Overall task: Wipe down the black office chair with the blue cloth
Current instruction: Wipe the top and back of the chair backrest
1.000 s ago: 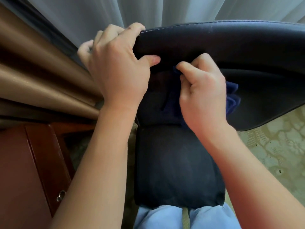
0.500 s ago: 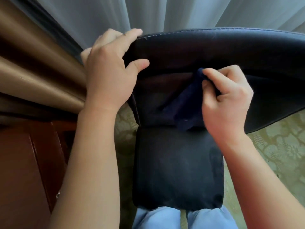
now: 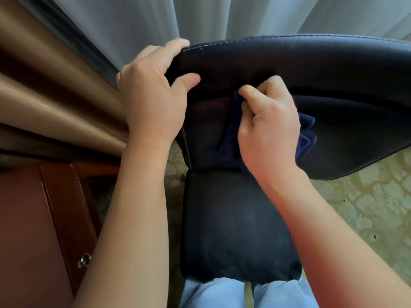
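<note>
The black office chair point(image 3: 311, 70) fills the middle of the head view, seen from behind and above, with its curved top edge across the frame and a padded panel point(image 3: 235, 230) hanging below. My left hand point(image 3: 153, 96) grips the chair's upper left corner, fingers over the stitched rim and thumb on the back surface. My right hand point(image 3: 269, 127) holds the dark blue cloth point(image 3: 305, 134) bunched against the chair back under the top roll. Folds of the cloth stick out to the right and left of the hand.
A reddish wooden cabinet point(image 3: 33, 218) with a ring pull point(image 3: 84, 260) stands at the lower left. Brown drapes point(image 3: 51, 92) and a pale sheer curtain point(image 3: 222, 16) hang behind the chair. Patterned green carpet point(image 3: 367, 203) lies to the right. Light blue trouser legs point(image 3: 213, 294) show at the bottom.
My right hand with the cloth swung right and then back left along the chair back. My left hand kept its grip on the corner.
</note>
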`<state>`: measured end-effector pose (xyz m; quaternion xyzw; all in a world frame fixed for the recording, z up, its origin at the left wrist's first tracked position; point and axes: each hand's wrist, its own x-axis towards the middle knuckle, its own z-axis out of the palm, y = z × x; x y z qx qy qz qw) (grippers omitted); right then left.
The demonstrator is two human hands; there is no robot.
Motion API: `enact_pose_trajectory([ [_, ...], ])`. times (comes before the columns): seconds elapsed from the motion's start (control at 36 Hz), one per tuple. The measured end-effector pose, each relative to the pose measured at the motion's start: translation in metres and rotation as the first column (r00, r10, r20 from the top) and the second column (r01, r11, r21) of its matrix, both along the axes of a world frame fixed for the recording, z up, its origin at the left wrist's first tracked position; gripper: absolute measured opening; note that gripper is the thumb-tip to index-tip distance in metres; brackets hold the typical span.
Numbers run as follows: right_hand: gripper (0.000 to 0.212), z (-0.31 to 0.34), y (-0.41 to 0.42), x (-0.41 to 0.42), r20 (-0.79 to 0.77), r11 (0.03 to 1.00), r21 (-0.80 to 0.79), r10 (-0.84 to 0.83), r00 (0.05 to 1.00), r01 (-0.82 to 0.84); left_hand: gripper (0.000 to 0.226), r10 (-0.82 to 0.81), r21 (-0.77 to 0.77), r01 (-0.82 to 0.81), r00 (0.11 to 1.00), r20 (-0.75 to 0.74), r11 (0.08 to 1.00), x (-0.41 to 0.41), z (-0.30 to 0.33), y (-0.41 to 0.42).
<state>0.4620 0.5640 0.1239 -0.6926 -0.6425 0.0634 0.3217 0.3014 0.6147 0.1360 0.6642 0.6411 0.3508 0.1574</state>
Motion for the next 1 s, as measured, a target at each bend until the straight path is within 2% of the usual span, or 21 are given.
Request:
enact_pose_trajectory([
  [0.19, 0.026, -0.004, 0.002, -0.01, -0.029, 0.996, -0.029, 0.08, 0.996, -0.08, 0.048, -0.016, 0.005, 0.016, 0.999, 0.031, 1.0, 0.007, -0.001, -0.006],
  [0.28, 0.024, -0.005, 0.001, -0.005, -0.119, 0.994, -0.031, 0.104, 0.987, -0.108, 0.048, -0.005, 0.002, 0.005, 1.0, 0.026, 1.0, 0.013, 0.001, -0.005],
  [0.44, 0.023, 0.002, -0.007, 0.023, -0.309, 0.999, -0.029, 0.032, 0.951, -0.043, 0.05, -0.013, -0.005, 0.014, 0.998, 0.059, 1.0, 0.031, 0.003, 0.003],
  [0.61, 0.022, 0.012, -0.016, 0.042, -0.32, 0.998, -0.064, -0.006, 0.947, -0.015, 0.055, -0.046, -0.031, 0.048, 0.997, 0.06, 0.998, 0.052, -0.001, 0.006],
  [0.69, 0.023, 0.018, -0.021, 0.048, -0.331, 0.997, -0.069, 0.007, 0.944, -0.032, 0.06, -0.043, -0.082, 0.04, 0.999, -0.025, 0.996, 0.056, 0.0, -0.002],
  [0.78, 0.023, 0.027, -0.029, 0.052, -0.354, 0.997, -0.05, 0.04, 0.934, -0.062, 0.075, -0.03, -0.162, 0.014, 0.995, -0.094, 0.987, 0.066, 0.002, -0.017],
  [0.89, 0.023, 0.043, -0.047, 0.064, -0.392, 0.994, -0.03, 0.089, 0.916, -0.109, 0.08, 0.018, -0.319, -0.023, 1.0, -0.02, 0.947, 0.082, 0.013, -0.046],
  [1.0, 0.024, 0.063, -0.073, 0.081, -0.426, 0.986, -0.021, 0.14, 0.894, -0.165, 0.074, -0.014, -0.481, 0.067, 0.994, 0.112, 0.874, 0.091, 0.03, -0.083],
])
